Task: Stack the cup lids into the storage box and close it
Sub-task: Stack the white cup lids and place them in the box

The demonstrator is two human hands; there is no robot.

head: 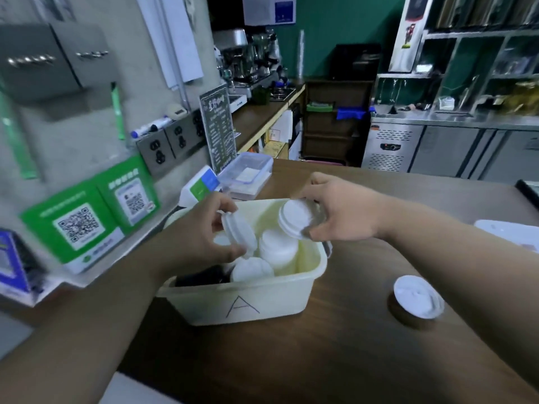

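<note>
The right hand [341, 211] pinches a white lid [294, 218] by its rim, thumb below and fingers above, over the far right corner of the storage box [250, 304]. The left hand [204, 237] curls round a second lid [239, 231], tilted on edge above the box's left half. Below them stand stacked lids [277, 249] inside the box. I judge each held lid should be turned flat, matched to the stack's facing, centred and nested before release (one hand at a time seems safer). One loose lid [415, 295] lies outside, on the table [350, 360] right of the box, not yet stacked.
</note>
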